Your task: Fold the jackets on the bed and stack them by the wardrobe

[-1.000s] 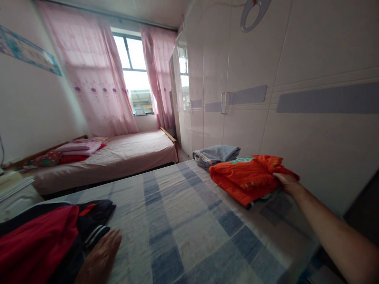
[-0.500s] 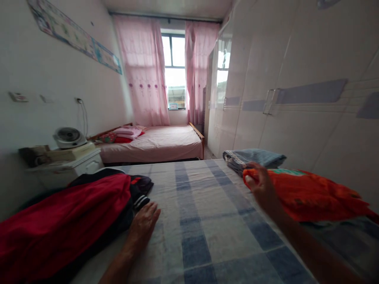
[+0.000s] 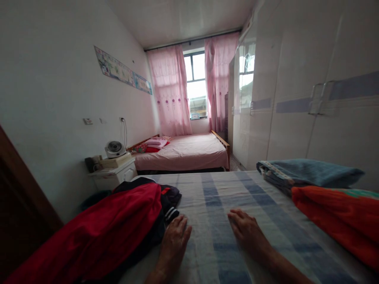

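Note:
My left hand point(image 3: 177, 238) lies flat with extended fingers on the checked bedsheet point(image 3: 204, 221), beside the striped cuff of a dark garment point(image 3: 171, 213). A red garment point(image 3: 118, 225) is heaped over the dark clothing at the left. My right hand point(image 3: 245, 228) rests palm down on the sheet, fingers stretched out and holding nothing. Right of it lies a folded orange garment point(image 3: 337, 217) with a green print. Behind that sits a folded blue-grey denim piece point(image 3: 314, 171).
Beyond this bed stands a pink-covered bed point(image 3: 183, 152) with a wooden rail. A small fan point(image 3: 115, 148) sits on the white bedside cabinet point(image 3: 118, 173) at the left. Tall white wardrobes point(image 3: 290, 71) line the right side. Pink curtains point(image 3: 170, 94) flank the window.
My right hand has let go of the orange garment and moved left onto the sheet. My left hand stays by the dark cuff. The view has turned left and up.

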Available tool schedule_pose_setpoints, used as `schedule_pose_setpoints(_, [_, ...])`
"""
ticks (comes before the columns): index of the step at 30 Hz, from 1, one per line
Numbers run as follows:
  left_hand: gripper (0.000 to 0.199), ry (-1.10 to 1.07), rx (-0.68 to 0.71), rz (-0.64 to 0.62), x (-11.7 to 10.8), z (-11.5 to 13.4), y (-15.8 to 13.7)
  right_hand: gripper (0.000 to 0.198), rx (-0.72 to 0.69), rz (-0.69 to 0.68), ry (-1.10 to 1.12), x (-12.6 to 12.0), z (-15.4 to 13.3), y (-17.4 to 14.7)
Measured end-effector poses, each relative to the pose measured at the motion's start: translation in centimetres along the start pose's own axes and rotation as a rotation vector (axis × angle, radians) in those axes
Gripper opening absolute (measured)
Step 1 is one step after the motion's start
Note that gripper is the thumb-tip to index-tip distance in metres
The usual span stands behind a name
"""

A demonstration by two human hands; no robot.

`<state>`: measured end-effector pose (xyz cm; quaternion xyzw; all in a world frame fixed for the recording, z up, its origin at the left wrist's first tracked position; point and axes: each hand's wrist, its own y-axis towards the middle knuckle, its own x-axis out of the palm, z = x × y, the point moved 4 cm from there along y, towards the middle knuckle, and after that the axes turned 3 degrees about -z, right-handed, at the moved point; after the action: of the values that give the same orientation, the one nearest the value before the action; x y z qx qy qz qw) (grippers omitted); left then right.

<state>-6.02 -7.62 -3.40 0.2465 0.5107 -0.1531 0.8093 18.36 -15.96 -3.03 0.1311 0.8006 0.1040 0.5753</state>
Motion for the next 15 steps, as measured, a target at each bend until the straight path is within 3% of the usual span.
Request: schedule_pose_setpoints(15, [0.046, 0.074, 0.015, -0.034, 0.39, 0.06, -0.36, 0.035, 0.001, 0.001, 0.008, -0.31, -0.27, -0.04])
